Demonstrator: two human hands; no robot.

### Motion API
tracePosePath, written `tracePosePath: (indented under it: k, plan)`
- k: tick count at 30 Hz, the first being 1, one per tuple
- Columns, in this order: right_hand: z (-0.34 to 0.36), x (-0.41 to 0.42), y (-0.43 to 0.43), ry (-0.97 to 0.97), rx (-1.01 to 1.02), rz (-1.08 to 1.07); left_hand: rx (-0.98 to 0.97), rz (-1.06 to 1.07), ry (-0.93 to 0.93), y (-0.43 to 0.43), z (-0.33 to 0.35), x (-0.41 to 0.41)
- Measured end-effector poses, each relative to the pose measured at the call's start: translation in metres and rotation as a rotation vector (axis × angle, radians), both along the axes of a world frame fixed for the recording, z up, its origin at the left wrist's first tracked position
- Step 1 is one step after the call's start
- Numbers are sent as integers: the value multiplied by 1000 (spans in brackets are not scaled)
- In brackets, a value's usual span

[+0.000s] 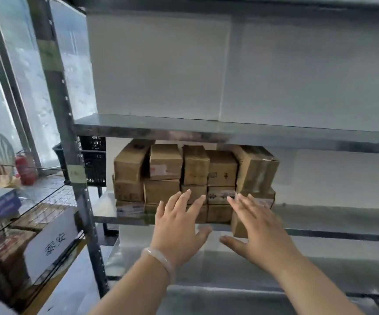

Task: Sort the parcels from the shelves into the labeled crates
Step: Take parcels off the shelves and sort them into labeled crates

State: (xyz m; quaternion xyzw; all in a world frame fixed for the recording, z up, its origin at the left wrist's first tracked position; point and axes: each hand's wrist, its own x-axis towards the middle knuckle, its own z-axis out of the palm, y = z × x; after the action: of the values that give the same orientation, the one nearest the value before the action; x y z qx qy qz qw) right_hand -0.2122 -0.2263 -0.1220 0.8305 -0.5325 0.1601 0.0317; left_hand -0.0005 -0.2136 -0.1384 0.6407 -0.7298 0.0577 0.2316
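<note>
Parcels (195, 169) stacked on the middle shelf (331, 214), dead ahead. Bottom-right parcel (238, 228) poking over the lip, tucked just behind the right hand (263, 233); left hand (177, 228) further off. Fingers (247, 205) on both spread wide, gripping nothing.

One wide-angle view only, from the person's head. It faces the metal shelf (206, 130) squarely, tilted slightly down, from close up, with the stacked parcels (195, 173) near centre and a wire rack (47, 194) at the left edge.
</note>
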Motion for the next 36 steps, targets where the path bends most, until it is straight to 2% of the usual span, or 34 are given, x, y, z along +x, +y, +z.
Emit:
tracePosePath:
  k: [6,11,18,23,26,28,30,36]
  plan:
    - [-1,-94,-4,-64,11,-142,32,-148,87,-28,1,-98]
    - [5,-122,-36,-196,45,-155,36,-184,161,-72,17,-129]
    - [16,-128,-126,-354,79,-212,116,-232,307,-152,24,-147]
    - [15,-128,-197,-614,169,-305,139,-247,418,-204,21,-147]
    - [16,-126,-234,-833,285,-337,132,-249,480,-225,18,-147]
    - [13,-122,-251,-987,375,-340,170,-259,540,-238,18,-149]
    - [9,-118,-262,-1060,435,-367,229,-267,606,-247,17,-153]
    - [-1,-119,-243,-1302,366,-336,227,-198,924,-237,11,-168]
